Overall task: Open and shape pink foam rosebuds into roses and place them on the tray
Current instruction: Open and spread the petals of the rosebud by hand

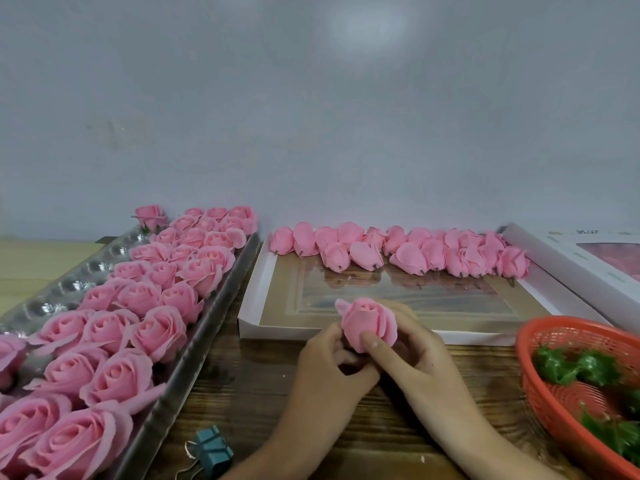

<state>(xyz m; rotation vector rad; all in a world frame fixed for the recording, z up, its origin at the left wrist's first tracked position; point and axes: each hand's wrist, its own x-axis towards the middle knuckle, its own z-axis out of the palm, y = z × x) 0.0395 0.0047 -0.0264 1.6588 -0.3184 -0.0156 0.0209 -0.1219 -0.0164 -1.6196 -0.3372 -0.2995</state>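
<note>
Both hands hold one pink foam rosebud (367, 322) above the wooden table, its outer petals partly spread. My left hand (327, 370) grips it from below and the left. My right hand (415, 355) wraps its right side, thumb pressed on the front petal. A clear plastic tray (221, 289) on the left carries several rows of opened pink roses (138, 323). Several closed rosebuds (398, 251) lie in a row at the far end of a shallow white box (252, 299).
An orange mesh basket (540, 386) with green leaf pieces (575, 368) sits at the right. A teal binder clip (211, 452) lies near the front edge. A white box lid (568, 265) rests at the far right. A grey wall stands behind the table.
</note>
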